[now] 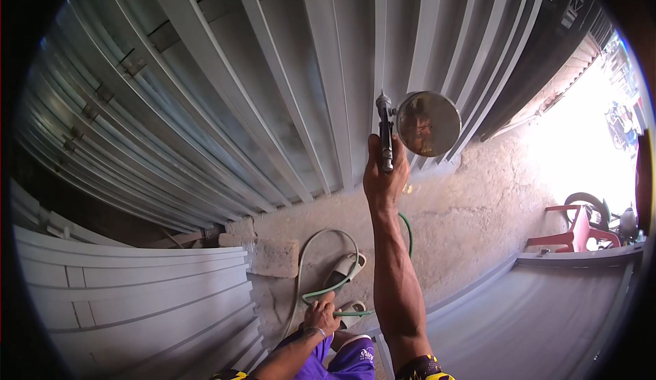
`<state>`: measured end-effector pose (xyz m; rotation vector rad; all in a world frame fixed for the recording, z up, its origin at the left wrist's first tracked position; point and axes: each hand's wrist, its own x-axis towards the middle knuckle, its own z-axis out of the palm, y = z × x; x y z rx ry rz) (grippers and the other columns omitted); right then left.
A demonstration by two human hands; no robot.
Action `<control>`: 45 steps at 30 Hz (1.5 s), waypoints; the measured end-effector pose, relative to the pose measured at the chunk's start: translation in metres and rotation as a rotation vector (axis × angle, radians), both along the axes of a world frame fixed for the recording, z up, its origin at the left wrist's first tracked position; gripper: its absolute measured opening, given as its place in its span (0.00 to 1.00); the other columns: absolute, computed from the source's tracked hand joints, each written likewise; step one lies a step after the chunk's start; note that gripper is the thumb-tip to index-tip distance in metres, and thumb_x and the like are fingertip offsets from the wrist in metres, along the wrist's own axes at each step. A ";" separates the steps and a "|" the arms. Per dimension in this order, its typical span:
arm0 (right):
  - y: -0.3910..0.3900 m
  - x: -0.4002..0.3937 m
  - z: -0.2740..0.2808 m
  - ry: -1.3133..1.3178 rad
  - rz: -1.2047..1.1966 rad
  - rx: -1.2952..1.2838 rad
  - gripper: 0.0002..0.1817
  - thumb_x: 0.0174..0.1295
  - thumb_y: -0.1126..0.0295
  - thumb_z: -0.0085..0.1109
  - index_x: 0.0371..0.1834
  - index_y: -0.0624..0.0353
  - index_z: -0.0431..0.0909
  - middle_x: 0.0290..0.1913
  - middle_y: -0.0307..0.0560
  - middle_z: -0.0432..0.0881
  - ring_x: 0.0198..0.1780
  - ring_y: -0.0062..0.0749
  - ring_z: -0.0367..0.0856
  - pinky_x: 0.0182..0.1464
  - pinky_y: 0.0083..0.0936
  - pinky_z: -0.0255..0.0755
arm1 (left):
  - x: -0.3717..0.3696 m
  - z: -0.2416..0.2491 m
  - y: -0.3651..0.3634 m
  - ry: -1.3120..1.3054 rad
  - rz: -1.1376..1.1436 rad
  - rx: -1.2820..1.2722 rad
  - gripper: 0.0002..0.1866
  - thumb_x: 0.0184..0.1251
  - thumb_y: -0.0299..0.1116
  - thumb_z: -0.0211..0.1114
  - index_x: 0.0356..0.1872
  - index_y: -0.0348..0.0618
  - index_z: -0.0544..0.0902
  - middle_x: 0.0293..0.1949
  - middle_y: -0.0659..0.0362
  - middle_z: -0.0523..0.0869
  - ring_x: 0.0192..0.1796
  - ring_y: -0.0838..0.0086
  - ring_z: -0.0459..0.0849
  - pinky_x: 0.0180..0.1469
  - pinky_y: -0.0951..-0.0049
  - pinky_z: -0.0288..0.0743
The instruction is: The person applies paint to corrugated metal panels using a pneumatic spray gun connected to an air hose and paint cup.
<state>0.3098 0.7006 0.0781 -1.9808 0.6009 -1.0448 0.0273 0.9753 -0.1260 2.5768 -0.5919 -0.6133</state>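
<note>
A spray gun (386, 134) with a round, shiny metal cup (429, 124) is gripped in my right hand (387, 178), held up in front of grey ribbed metal panels (287, 86). My arm is stretched forward. Lower down, near my purple shorts (352, 359), my left hand (322, 316) is closed around a green hose (345, 283). Part of the hose loops over the ground by my sandals (350, 268), and another stretch shows behind my right forearm.
Grey slatted panels (137, 298) stand at the lower left, beside a concrete block (273, 257). A flat grey panel (526, 318) lies at the lower right. Behind it are a red chair (581, 229) and a wheel (589, 206), near a bright opening.
</note>
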 end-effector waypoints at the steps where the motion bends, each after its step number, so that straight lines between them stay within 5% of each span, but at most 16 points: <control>1: -0.001 0.001 0.007 -0.035 -0.001 -0.022 0.16 0.72 0.60 0.68 0.47 0.62 0.79 0.31 0.57 0.83 0.32 0.57 0.81 0.37 0.44 0.72 | -0.001 -0.002 0.000 -0.013 -0.004 -0.011 0.16 0.67 0.46 0.70 0.33 0.42 0.82 0.45 0.44 0.85 0.52 0.43 0.82 0.54 0.45 0.79; 9: -0.004 0.005 0.059 -0.154 0.049 -0.023 0.13 0.73 0.64 0.66 0.46 0.62 0.78 0.27 0.45 0.76 0.28 0.26 0.70 0.34 0.28 0.68 | 0.001 -0.002 -0.001 -0.010 0.021 -0.038 0.17 0.67 0.47 0.70 0.35 0.43 0.81 0.46 0.45 0.85 0.53 0.43 0.82 0.54 0.44 0.79; 13: -0.001 -0.003 0.086 -0.185 0.154 0.102 0.12 0.75 0.62 0.65 0.47 0.61 0.78 0.29 0.36 0.76 0.31 0.21 0.70 0.36 0.25 0.68 | 0.003 -0.002 -0.002 0.009 0.012 -0.010 0.17 0.67 0.48 0.70 0.35 0.43 0.81 0.46 0.45 0.85 0.54 0.43 0.82 0.55 0.44 0.79; 19: -0.008 0.007 0.065 -0.146 0.058 -0.052 0.13 0.74 0.61 0.65 0.44 0.61 0.77 0.26 0.44 0.76 0.28 0.27 0.71 0.33 0.30 0.69 | 0.002 -0.007 -0.002 -0.010 0.001 -0.029 0.17 0.66 0.47 0.70 0.34 0.43 0.82 0.45 0.45 0.85 0.52 0.42 0.82 0.54 0.44 0.79; 23: -0.008 0.009 0.040 -0.101 0.043 0.002 0.15 0.72 0.60 0.68 0.44 0.60 0.77 0.26 0.52 0.78 0.26 0.42 0.76 0.33 0.37 0.71 | 0.000 -0.012 -0.002 -0.068 0.001 -0.073 0.17 0.66 0.47 0.71 0.33 0.42 0.82 0.43 0.44 0.85 0.50 0.42 0.82 0.53 0.45 0.78; 26: -0.007 0.010 0.012 -0.089 0.026 -0.001 0.14 0.72 0.60 0.68 0.43 0.60 0.78 0.27 0.54 0.80 0.27 0.46 0.79 0.34 0.38 0.72 | 0.005 -0.005 -0.002 0.112 -0.032 0.100 0.19 0.69 0.50 0.66 0.42 0.43 0.86 0.59 0.50 0.86 0.61 0.47 0.80 0.63 0.46 0.76; 29: -0.006 0.004 -0.021 -0.031 0.000 0.002 0.15 0.71 0.60 0.69 0.45 0.61 0.80 0.31 0.58 0.83 0.33 0.54 0.84 0.38 0.42 0.74 | 0.004 -0.002 -0.004 0.131 -0.030 0.126 0.19 0.70 0.50 0.65 0.43 0.44 0.86 0.59 0.50 0.86 0.61 0.47 0.81 0.62 0.46 0.76; 31: -0.004 0.001 -0.042 -0.020 0.001 0.026 0.16 0.70 0.58 0.69 0.47 0.61 0.82 0.34 0.60 0.85 0.37 0.60 0.85 0.40 0.46 0.75 | 0.002 -0.004 -0.003 0.022 -0.013 0.023 0.17 0.67 0.47 0.68 0.36 0.42 0.84 0.49 0.46 0.86 0.54 0.44 0.82 0.58 0.46 0.78; 45: 0.001 -0.039 -0.190 0.223 -0.029 -0.053 0.20 0.68 0.59 0.71 0.54 0.56 0.76 0.38 0.57 0.86 0.39 0.62 0.86 0.39 0.50 0.76 | 0.002 -0.002 0.000 0.002 -0.033 0.031 0.16 0.67 0.46 0.69 0.34 0.42 0.83 0.44 0.46 0.85 0.51 0.45 0.83 0.55 0.46 0.79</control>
